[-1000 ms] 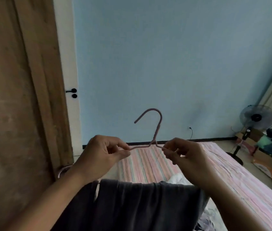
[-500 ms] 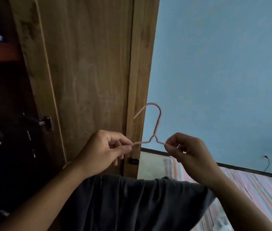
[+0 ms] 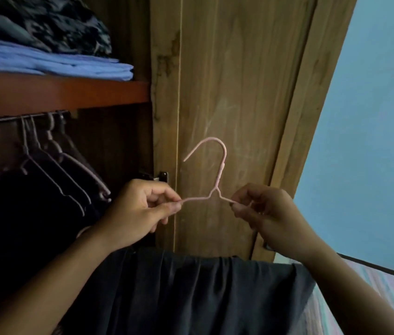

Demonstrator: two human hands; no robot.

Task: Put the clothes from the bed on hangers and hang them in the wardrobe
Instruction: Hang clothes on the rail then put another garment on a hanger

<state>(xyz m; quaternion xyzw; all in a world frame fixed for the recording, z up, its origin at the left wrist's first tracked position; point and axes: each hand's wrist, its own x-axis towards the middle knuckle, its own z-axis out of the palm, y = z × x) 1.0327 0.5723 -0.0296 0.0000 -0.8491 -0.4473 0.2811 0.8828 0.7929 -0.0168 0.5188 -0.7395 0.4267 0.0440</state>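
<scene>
You hold a pink hanger (image 3: pixel 217 180) upright in front of the wardrobe door (image 3: pixel 227 93), its hook curving to your left; a dark grey garment (image 3: pixel 191 293) hangs from it, draped below your wrists; your left hand (image 3: pixel 140 211) pinches the left shoulder of the hanger between thumb and curled fingers, and your right hand (image 3: pixel 266 213) pinches the right shoulder the same way, fingers folded in tight. Behind the hanger stands the brown wooden door, scuffed and stained along one edge; to your left the wardrobe opens onto a rail (image 3: pixel 19 118) where several pale hangers (image 3: pixel 53 163) carry dark clothes; above the rail a reddish shelf (image 3: pixel 70 93) bears folded blue cloth (image 3: pixel 58 64) with a dark patterned pile (image 3: pixel 53 22) on top. To your right the wall (image 3: pixel 379 117) is light blue; low in that corner shows a strip of the striped bed (image 3: pixel 372 298).
</scene>
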